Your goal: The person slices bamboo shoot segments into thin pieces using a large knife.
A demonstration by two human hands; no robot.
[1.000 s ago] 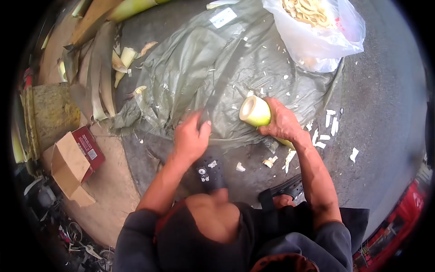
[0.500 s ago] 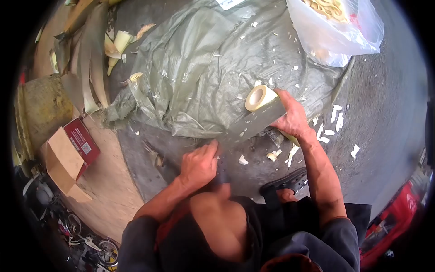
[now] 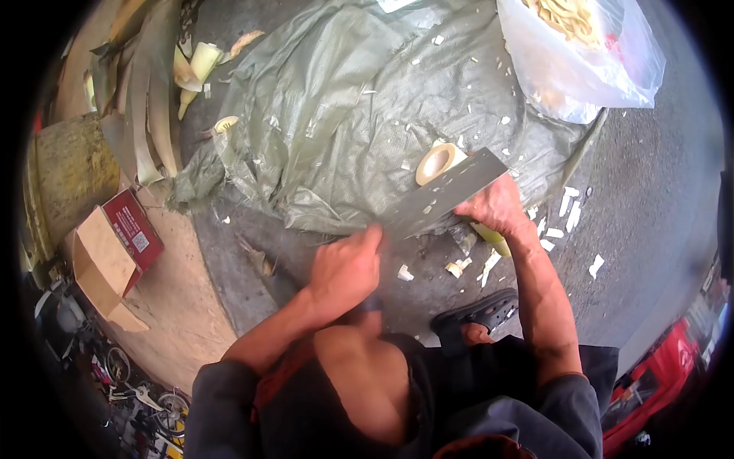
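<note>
A wide knife [image 3: 447,191] with a flat, blunt-ended blade slants up and to the right from my left hand [image 3: 348,264], which is closed around its handle end. The blade crosses over a pale bamboo shoot [image 3: 437,164], whose cut, ring-shaped end faces me. My right hand [image 3: 495,205] is closed behind the far part of the blade, apparently around the shoot; the blade hides some of its fingers. A yellow-green piece [image 3: 493,239] shows below that hand, possibly the same shoot's other end. Small pale flakes cling to the blade.
A grey-green plastic sheet [image 3: 336,115] covers the ground, with pale scraps [image 3: 572,206] around. A plastic bag [image 3: 589,73] of strips stands back right. To the left lie peeled sheaths [image 3: 157,99] and an open cardboard box [image 3: 115,249]. My shoe [image 3: 485,310] is close by.
My left hand has pushed the knife up and to the right, so its blunt end reaches farther past my right hand. The shoot stays nearly in place; the view has shifted slightly.
</note>
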